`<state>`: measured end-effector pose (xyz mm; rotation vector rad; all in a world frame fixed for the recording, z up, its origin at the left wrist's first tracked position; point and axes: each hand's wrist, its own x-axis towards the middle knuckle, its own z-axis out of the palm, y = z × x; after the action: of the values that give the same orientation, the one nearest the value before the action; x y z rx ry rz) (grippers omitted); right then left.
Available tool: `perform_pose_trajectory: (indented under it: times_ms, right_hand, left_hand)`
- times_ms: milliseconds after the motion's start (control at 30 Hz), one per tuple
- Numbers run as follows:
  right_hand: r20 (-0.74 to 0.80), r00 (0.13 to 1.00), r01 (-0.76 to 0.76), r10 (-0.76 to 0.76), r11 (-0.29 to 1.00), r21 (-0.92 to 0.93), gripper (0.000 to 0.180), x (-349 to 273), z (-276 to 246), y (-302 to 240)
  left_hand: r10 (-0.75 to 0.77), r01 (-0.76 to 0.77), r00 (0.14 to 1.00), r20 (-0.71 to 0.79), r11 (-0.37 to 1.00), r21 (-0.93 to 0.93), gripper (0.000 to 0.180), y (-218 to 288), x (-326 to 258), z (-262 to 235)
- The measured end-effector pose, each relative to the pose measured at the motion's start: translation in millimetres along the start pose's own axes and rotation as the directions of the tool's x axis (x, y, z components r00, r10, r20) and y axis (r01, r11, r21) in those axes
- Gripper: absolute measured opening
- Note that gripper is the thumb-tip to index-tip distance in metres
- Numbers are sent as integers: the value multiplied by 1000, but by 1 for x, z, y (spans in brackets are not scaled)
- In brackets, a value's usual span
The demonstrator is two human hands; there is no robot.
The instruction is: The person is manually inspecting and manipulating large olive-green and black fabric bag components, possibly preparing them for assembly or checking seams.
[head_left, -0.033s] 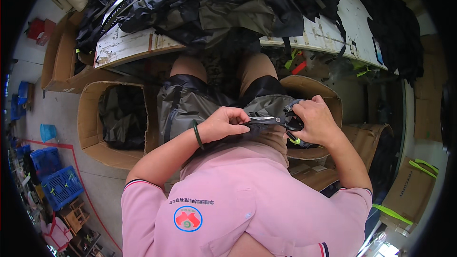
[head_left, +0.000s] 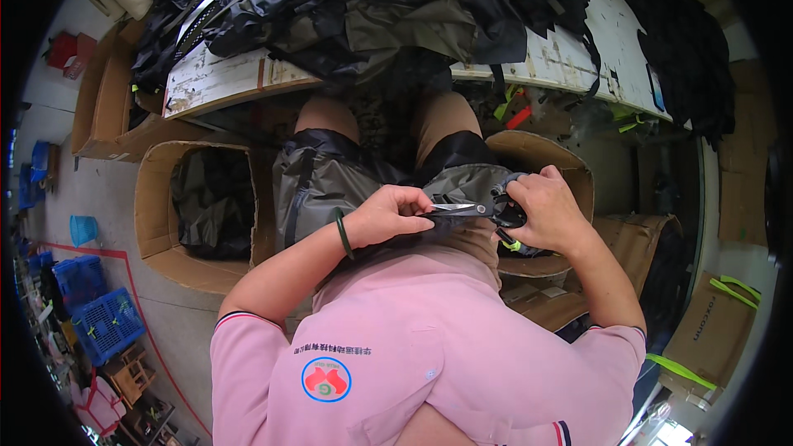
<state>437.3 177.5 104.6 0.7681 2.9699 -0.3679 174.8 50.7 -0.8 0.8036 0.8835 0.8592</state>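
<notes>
My right hand (head_left: 547,208) grips a pair of scissors (head_left: 467,209) by their dark handles, blades pointing left. The tips reach the pinched fingers of my left hand (head_left: 388,215), which hold the edge of some black fabric (head_left: 402,239) above my lap. Exactly where the blades meet the material is too small to tell. Grey and black coated fabric (head_left: 324,186) drapes over my thighs. A bright yellow-green bit (head_left: 512,244) shows below my right fingers.
Ahead, a worn white table (head_left: 219,83) bears a heap of black and olive fabric (head_left: 396,21). A cardboard box (head_left: 157,223) with dark fabric inside stands at my left, another box (head_left: 570,161) at my right. Blue crates (head_left: 107,326) sit on the floor far left.
The scissor blades look slightly closer together. Both hands and the fabric stay in place.
</notes>
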Motion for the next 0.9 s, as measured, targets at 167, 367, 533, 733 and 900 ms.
perform_pose_trajectory:
  times_ms: [167, 367, 533, 733, 900]
  right_hand:
    - [33, 999, 40, -40, 999, 14, 52, 2, 4, -4]
    - [49, 998, 35, -36, 999, 19, 50, 3, 1, -2]
    - [151, 989, -2, 7, 1000, -30, 46, 0, 0, 2]
    - [50, 995, -92, 88, 992, 81, 45, 3, -5, 5]
    - [-125, 945, -252, 302, 917, 310, 46, 32, -8, 32]
  left_hand:
    - [-1, 0, 1000, 18, 999, 51, 13, 2, -1, 3]
    - [17, -18, 1000, 18, 996, 83, 12, 4, 1, 2]
    - [23, -25, 1000, 20, 997, 79, 11, 3, 4, 0]
    - [14, -14, 1000, -20, 1000, 2, 13, 19, -25, -23]
    - [106, -9, 872, -477, 980, 201, 13, 70, -173, -145]
